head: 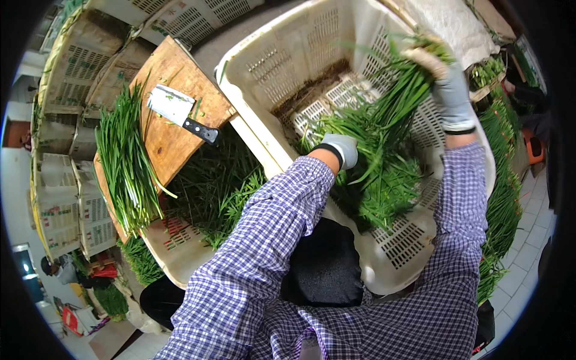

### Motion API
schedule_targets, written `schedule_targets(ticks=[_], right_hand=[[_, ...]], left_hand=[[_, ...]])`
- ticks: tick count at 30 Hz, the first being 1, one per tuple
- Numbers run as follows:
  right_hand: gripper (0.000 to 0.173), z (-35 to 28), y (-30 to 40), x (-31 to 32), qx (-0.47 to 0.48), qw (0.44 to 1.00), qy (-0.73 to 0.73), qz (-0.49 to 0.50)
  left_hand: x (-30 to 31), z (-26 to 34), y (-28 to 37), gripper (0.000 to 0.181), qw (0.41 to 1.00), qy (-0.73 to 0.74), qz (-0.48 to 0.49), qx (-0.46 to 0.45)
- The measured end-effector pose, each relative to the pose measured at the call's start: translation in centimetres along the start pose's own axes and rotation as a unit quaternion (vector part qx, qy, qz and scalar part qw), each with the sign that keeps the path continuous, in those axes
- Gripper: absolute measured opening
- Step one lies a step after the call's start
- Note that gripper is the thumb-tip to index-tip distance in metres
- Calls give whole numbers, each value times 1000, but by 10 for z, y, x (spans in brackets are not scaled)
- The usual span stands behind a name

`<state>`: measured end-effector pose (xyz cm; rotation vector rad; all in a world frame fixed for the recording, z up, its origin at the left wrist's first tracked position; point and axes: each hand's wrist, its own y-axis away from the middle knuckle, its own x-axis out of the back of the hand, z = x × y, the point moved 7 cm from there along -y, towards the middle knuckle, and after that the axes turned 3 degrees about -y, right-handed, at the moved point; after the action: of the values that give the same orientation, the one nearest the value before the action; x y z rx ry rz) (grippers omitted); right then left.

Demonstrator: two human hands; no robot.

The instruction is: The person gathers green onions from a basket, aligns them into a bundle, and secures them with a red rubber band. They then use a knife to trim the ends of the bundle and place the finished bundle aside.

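Note:
My right hand (pixel 447 85), in a pale glove, grips a bunch of garlic chives (pixel 402 105) above the right side of a white plastic crate (pixel 243 96). The chives' leaves hang down and left into the crate, a little blurred. My left hand (pixel 344 148), also gloved, is inside the crate against loose green leaves (pixel 389 191); its fingers are turned away and hidden, so I cannot tell whether it grips any. Left of the crate, a cleaver (pixel 180 112) with a black handle lies on a wooden cutting board (pixel 173 153). Another chive bunch (pixel 123 157) rests along the board's left edge.
Below the board sits a second crate (pixel 180 265) with dark leaf scraps (pixel 216 180). Stacked crates (pixel 72 81) stand at the far left. Chives (pixel 499 193) are heaped right of my right arm, beside a tiled floor (pixel 531 216). A person (pixel 67 270) is at lower left.

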<state>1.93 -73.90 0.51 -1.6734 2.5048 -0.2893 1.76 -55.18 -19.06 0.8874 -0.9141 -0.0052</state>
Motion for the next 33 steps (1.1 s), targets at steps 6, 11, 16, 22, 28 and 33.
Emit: schedule_targets(ticks=[6, 11, 16, 22, 28, 33], right_hand=[[35, -176, 5, -22, 287, 952, 103, -42], [30, -228, 101, -201, 411, 850, 90, -317], [1, -186, 241, -359, 491, 674, 224, -504], [52, -174, 319, -390, 345, 726, 235, -547], [32, -99, 311, -313, -262, 914, -81, -298], [53, -64, 337, -336, -395, 802, -346, -284]], left_hand=[[52, -41, 92, 35, 844, 467, 259, -52], [64, -39, 297, 92, 507, 802, -39, -313], [-37, -107, 363, 60, 341, 928, 34, -147], [-129, -118, 390, 48, 239, 954, 17, -181], [-137, -128, 404, 51, 287, 922, 78, -246], [-117, -95, 424, 46, 449, 846, 95, -271]])
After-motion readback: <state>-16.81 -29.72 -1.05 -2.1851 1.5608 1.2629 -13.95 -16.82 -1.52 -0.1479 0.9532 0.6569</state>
